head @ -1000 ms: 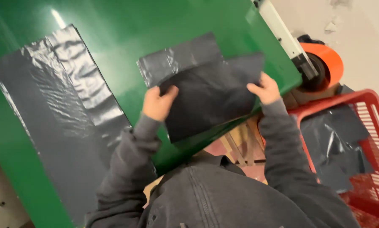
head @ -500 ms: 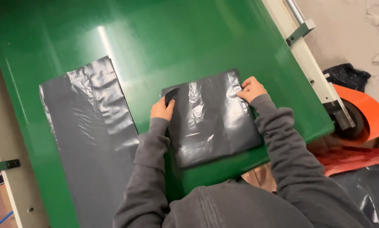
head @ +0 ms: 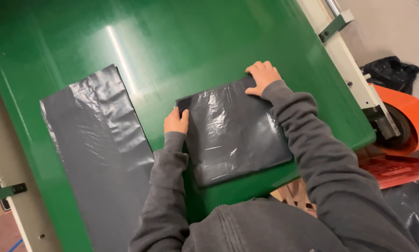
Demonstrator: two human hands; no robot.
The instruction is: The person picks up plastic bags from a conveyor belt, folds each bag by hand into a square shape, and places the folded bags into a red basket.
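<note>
A folded dark grey plastic bag (head: 235,135) lies flat on the green table (head: 181,46) near its front edge. My left hand (head: 176,122) pinches the bag's far left corner. My right hand (head: 262,76) rests on the bag's far right corner, fingers curled over the edge. Both arms wear dark grey sleeves. A second grey plastic bag (head: 97,154) lies unfolded and flat on the table to the left, apart from both hands.
A white metal frame with green brackets (head: 354,79) runs along the table's right edge. Beyond it sit an orange roll (head: 407,116), a crumpled black bag (head: 390,73) and a red basket (head: 396,170). A beige frame (head: 18,205) borders the left side.
The folded bag was held up off the table a second ago; now it lies flat on the green surface with both hands at its far corners.
</note>
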